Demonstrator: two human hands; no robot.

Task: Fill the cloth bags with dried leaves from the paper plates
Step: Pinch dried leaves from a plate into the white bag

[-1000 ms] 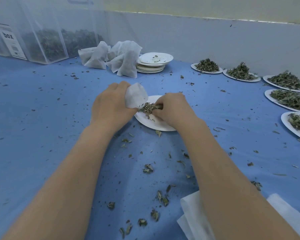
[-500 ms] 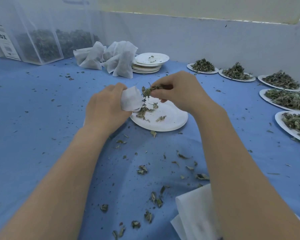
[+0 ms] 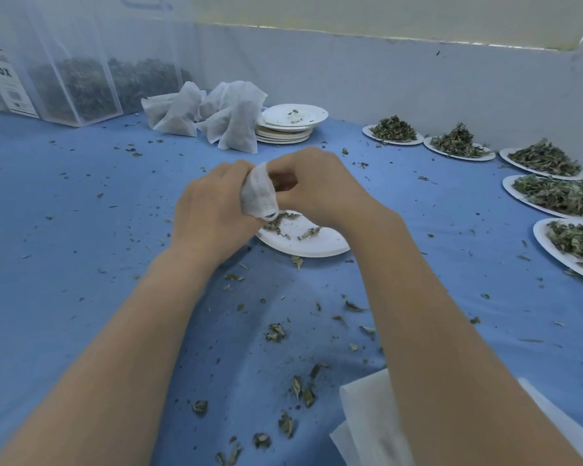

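We've got filled bags (image 3: 216,119) piled back there, left hand (image 3: 212,210) gripping the bag (image 3: 258,196), right hand (image 3: 313,186) pinching leaves (image 3: 278,183) in; five heaped plates (image 3: 392,141) left.

Single head cam, wide-angle, looking forward and down over a blue table (image 3: 64,230). Both forearms enter from the bottom edge and meet near frame centre, where the left hand (image 3: 212,210) and right hand (image 3: 317,186) sit close to the lens. Far edge of view reaches the white wall (image 3: 384,79) behind the table; clear bins (image 3: 81,85) top left, row of plates (image 3: 535,203) along the right edge. Straight lines bow near the borders. No second view, so no overlap.
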